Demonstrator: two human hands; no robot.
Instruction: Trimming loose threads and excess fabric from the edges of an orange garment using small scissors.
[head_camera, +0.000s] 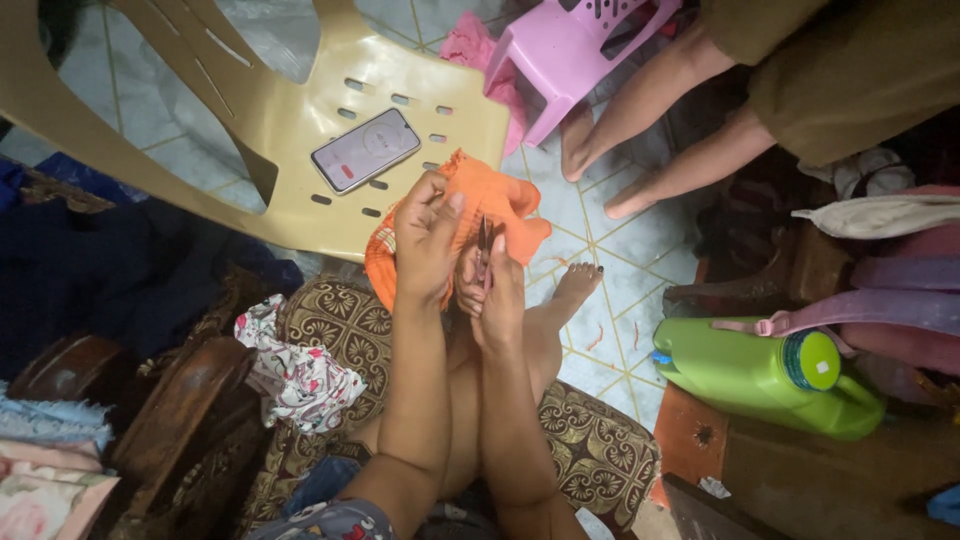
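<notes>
- I see my left hand (428, 235) closed on a bunched orange cloth (497, 200), fingers curled over its upper edge and thumb pressed into the fabric.
- My right hand (492, 290) is closed too — it grips a small pair of scissors (484, 240), blades pointing up into the cloth just beside the left hand.
- The cloth hangs between both hands, above my knee, in front of the seat edge of a beige plastic chair (280, 120); part of it has a checked orange-and-white pattern low on the left.
- A phone (365, 150) lies face up on the chair seat, screen lit, near the cloth but not touching it.
- I sit on a patterned brown cushion (330, 320); a floral rag (295, 375) lies on its left side.
- My bare foot (575, 285) rests on the tiled floor (625, 260), among a few orange snippets.
- A green jug (765, 375) lies on its side at the right, well apart from my hands.
- Another person's bare legs (650, 130) stand at the top right, next to a pink stool (565, 50).
</notes>
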